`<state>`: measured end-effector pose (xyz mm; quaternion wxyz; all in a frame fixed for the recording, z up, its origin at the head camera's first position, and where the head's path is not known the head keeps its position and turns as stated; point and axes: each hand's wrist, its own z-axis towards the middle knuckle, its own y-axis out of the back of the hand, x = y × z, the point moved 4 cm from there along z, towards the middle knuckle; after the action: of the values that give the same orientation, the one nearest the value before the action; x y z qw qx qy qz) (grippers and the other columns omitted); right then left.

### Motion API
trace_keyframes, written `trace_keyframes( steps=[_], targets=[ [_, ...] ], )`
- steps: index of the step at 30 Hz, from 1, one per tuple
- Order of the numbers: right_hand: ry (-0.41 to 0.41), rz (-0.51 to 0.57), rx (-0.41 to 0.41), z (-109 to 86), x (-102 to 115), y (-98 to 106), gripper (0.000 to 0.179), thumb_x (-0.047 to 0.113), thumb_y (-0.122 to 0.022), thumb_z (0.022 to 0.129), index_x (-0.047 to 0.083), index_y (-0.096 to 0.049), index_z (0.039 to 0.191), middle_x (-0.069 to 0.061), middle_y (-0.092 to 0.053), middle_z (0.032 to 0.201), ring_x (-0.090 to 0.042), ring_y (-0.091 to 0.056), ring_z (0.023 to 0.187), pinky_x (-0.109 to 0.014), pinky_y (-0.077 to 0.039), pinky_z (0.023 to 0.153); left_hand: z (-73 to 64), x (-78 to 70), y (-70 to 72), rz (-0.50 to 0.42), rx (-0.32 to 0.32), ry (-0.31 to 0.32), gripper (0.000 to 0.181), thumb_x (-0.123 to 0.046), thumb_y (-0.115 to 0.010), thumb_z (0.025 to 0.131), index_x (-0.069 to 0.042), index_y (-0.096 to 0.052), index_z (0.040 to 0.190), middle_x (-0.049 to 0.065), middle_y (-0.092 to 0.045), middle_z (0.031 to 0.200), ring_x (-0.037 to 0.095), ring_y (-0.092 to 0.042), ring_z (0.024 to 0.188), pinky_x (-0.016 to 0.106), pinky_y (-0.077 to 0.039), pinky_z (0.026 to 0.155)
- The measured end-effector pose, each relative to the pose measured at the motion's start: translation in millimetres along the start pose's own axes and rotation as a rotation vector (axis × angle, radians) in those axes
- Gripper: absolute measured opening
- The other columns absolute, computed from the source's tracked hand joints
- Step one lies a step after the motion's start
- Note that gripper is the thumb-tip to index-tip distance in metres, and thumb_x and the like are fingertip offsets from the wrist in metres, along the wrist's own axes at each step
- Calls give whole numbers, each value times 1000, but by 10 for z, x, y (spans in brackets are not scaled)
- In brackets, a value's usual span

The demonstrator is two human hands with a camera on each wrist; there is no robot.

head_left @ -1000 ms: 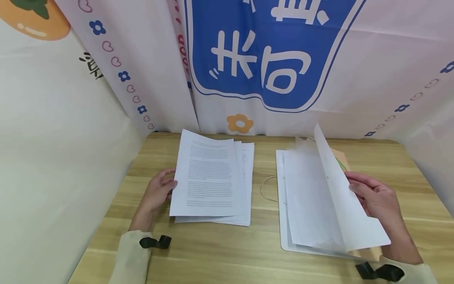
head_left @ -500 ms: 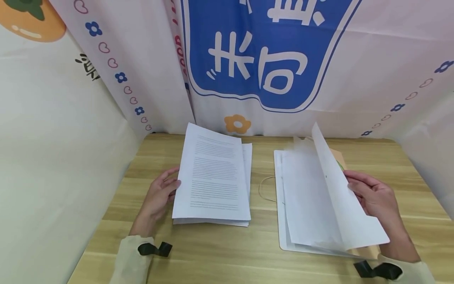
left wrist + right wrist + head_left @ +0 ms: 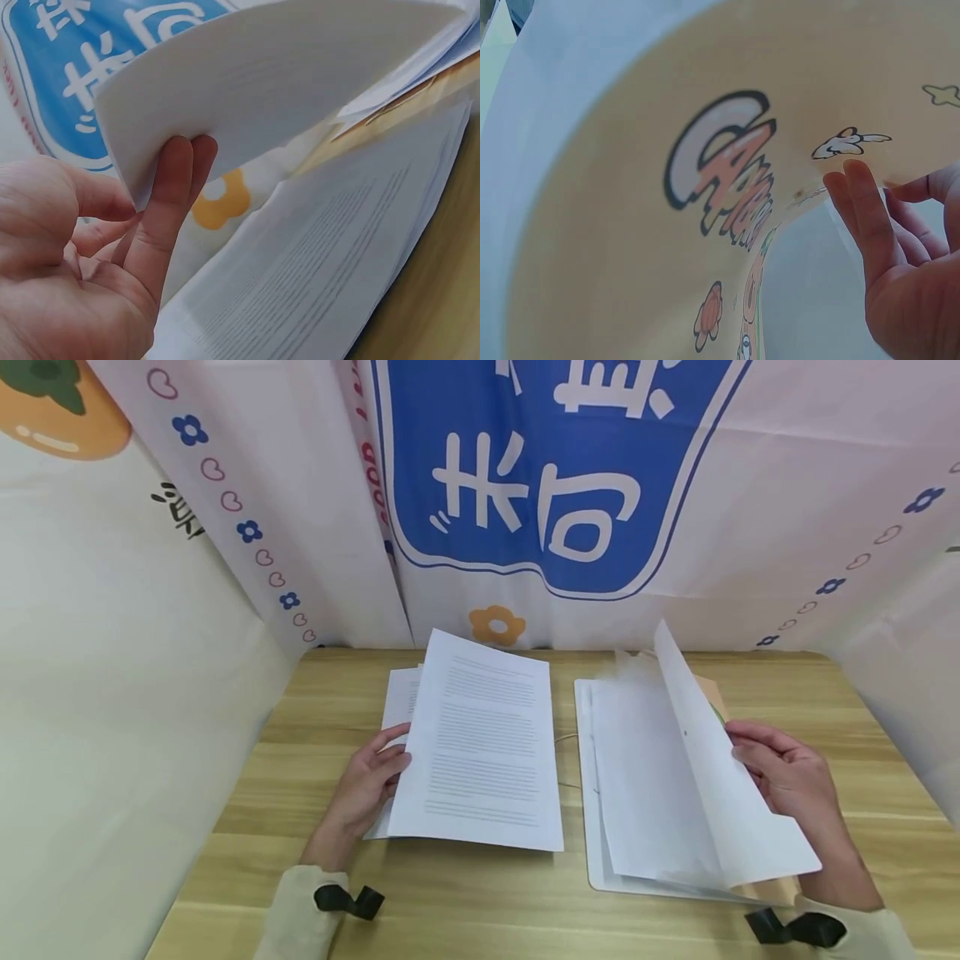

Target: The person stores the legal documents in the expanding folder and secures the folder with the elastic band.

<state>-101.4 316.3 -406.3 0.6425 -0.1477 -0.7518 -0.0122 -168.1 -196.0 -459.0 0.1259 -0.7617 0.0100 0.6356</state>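
My left hand (image 3: 367, 785) pinches the left edge of a printed sheet (image 3: 491, 743), thumb on top and fingers beneath. It is raised and tilted over a stack of printed pages (image 3: 399, 697), whose text also shows below it in the left wrist view. On the right lies an opened folder (image 3: 594, 860) with white paper (image 3: 648, 785) inside. My right hand (image 3: 795, 781) pinches the edge of its lifted cover (image 3: 738, 802), white on the inner side. The right wrist view shows the cover's orange outer face (image 3: 607, 225), with cartoon lettering and small drawings.
A thin cord (image 3: 567, 737) sticks out from the folder's left side, partly behind the raised sheet. The wood-grain table (image 3: 480, 910) ends at a printed cloth backdrop (image 3: 330, 527). Black straps (image 3: 348, 902) circle both wrists.
My left hand has lifted the printed sheet and carried it right towards the folder, uncovering the stack's left side. The right hand keeps holding the cover in nearly the same place.
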Motion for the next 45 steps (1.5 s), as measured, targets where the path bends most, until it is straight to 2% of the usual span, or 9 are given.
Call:
trace_keyframes(
  steps=[5, 14, 20, 35, 45],
  targets=[
    [16, -7, -3, -6, 7, 7, 30, 0, -66, 99, 27, -81, 100, 12, -76, 95, -7, -73, 79, -24, -58, 64, 23, 4, -109, -17, 54, -8, 50, 2, -53, 104, 0, -41, 153, 6, -69, 112, 16, -71, 88, 26, -57, 67],
    [11, 22, -24, -36, -21, 33, 28, 0, -68, 98, 25, -81, 101, 10, -76, 95, -8, -73, 79, -24, -58, 64, 66, 40, -302, 8, 161, 0, 48, 0, -53, 105, 3, -42, 151, 8, -68, 111, 16, -71, 90, 27, -57, 69],
    [34, 22, -9, -31, -18, 25, 34, -5, -65, 98, 25, -81, 99, 10, -76, 94, -6, -73, 80, -23, -58, 65, 93, 62, -361, 40, 163, 25, 47, -1, -54, 104, 3, -45, 150, 9, -69, 110, 17, -71, 88, 27, -57, 69],
    [16, -6, -45, -66, -10, 51, 28, 0, -68, 98, 24, -80, 99, 11, -76, 95, -6, -72, 80, -23, -58, 65, 100, -20, -290, 33, 126, -37, 48, 1, -55, 104, 3, -45, 150, 6, -69, 109, 15, -71, 89, 25, -57, 68],
    [5, -5, -52, -50, -22, 41, 27, -1, -69, 97, 24, -81, 98, 11, -76, 93, -6, -72, 79, -23, -58, 65, 117, 1, -329, 47, 174, -20, 48, 1, -54, 104, 4, -45, 150, 8, -69, 111, 16, -71, 88, 26, -57, 69]
  ],
)
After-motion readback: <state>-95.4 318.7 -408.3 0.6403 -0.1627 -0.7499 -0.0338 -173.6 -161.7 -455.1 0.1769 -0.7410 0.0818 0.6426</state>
